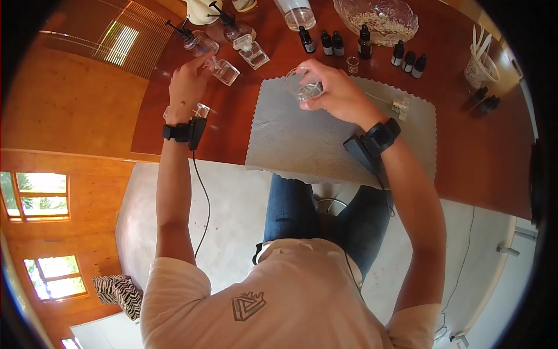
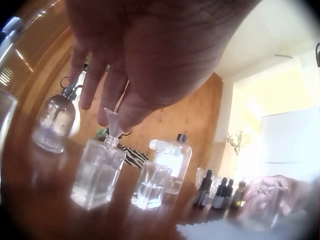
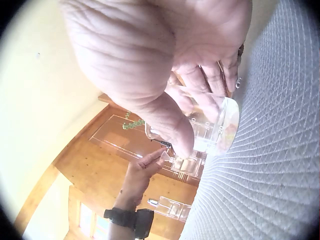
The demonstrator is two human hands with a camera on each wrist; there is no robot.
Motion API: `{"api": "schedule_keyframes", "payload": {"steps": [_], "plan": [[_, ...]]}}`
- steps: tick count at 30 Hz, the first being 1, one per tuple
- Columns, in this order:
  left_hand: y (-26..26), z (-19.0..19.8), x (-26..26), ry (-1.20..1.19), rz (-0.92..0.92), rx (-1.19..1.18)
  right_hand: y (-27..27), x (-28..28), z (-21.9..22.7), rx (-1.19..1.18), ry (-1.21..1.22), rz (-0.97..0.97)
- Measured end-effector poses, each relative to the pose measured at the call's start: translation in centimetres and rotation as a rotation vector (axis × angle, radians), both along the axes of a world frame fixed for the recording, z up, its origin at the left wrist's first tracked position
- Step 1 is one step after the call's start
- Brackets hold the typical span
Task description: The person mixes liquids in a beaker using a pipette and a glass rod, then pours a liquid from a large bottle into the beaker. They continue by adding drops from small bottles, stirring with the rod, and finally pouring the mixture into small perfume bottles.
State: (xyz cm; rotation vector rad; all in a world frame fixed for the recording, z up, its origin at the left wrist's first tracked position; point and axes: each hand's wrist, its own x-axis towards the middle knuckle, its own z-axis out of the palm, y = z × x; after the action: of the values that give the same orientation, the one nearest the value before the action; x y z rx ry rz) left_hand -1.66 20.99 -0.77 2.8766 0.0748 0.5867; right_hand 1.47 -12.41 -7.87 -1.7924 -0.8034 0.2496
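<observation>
My left hand [image 1: 187, 90] pinches a small clear funnel [image 2: 114, 124] between thumb and forefinger. The funnel stands in the neck of a square glass bottle [image 2: 97, 175], which has clear liquid inside. In my right hand [image 1: 342, 93] is a clear glass beaker [image 3: 220, 125] with measuring marks and some clear liquid at its bottom. Thumb and fingers wrap round the beaker's sides, close over the grey mat [image 1: 290, 136]. Just right of the funnel's bottle, a second square bottle [image 1: 254, 57] has a clear stopper on top.
Two spray bottles [image 1: 200, 43] with black tops stand behind the left hand. Several black dropper bottles [image 1: 364, 43] line the back, near a glass bowl [image 1: 381, 23] and a tiny measuring cup [image 1: 353, 64]. A cup of white sticks [image 1: 481, 64] is at far right.
</observation>
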Motion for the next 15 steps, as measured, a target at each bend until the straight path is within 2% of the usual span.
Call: {"api": "schedule_keyframes", "payload": {"steps": [7, 15], "plan": [[0.41, -0.56, 0.01, 0.003, -0.013, 0.000, -0.02, 0.00, 0.10, -0.008, 0.002, 0.002], [0.01, -0.04, -0.66, -0.016, -0.133, -0.061, 0.04, 0.20, -0.22, 0.031, -0.016, 0.017]]}}
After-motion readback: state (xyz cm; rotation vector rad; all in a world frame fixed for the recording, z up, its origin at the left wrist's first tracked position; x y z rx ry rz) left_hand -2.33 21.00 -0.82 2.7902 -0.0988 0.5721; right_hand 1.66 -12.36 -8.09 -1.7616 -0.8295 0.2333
